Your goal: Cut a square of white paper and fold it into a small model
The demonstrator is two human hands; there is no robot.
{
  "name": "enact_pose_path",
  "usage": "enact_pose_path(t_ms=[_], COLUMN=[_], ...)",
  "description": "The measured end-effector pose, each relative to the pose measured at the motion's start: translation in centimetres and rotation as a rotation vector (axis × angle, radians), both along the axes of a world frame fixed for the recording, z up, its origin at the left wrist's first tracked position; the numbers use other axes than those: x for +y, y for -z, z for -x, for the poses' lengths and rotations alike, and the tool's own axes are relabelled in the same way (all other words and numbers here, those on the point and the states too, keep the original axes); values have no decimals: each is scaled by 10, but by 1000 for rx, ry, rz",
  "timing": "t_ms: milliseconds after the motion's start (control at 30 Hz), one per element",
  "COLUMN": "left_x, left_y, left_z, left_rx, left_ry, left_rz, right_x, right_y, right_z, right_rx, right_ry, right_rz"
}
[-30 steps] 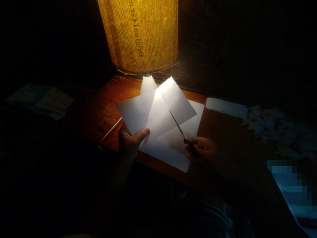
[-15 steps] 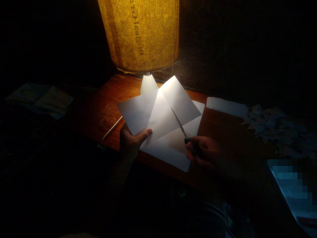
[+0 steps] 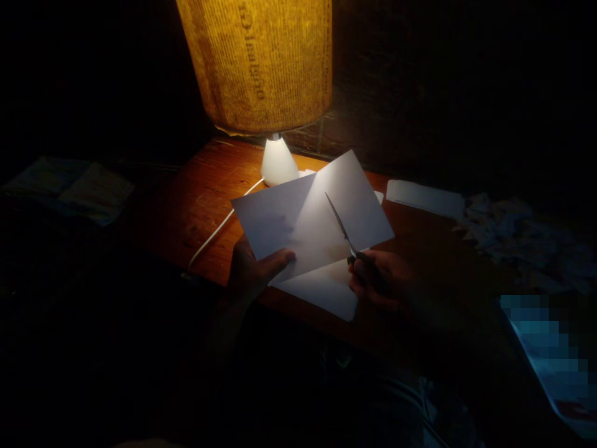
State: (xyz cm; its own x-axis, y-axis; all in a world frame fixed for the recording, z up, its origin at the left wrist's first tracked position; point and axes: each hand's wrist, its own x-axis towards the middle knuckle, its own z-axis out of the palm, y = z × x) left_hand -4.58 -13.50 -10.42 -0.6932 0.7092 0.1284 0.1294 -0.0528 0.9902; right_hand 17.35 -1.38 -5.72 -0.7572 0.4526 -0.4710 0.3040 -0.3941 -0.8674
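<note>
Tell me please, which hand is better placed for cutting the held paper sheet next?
Probably the right hand: it holds the scissors, pointing over the sheet. The left hand is occupied, gripping that sheet near its lower left corner.

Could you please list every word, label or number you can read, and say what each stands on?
Lampshade: large vertical lettering, possibly "Original", too blurred to be sure.
Lampshade, right edge: smaller vertical lettering, unreadable.
Held paper sheet and scissors: no visible text.
</note>
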Motion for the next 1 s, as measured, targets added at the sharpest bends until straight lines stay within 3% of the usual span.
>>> enact_pose_path(t_ms=[200,567,733,1000], left_x=[-1,-3,-4,-2], left_y=[-2,3,6,3], left_z=[-1,1,0,0], left_rx=[-18,-2,4,-60], left_ry=[38,30,5,66], left_rz=[-3,-4,-4,0], right_x=[-1,3,4,0], right_y=[1,19,20,15], right_z=[0,-1,0,3], right_rx=[-17,-22,-8,-12], right_ry=[41,48,51,87], right_rz=[-3,-18,3,-1])
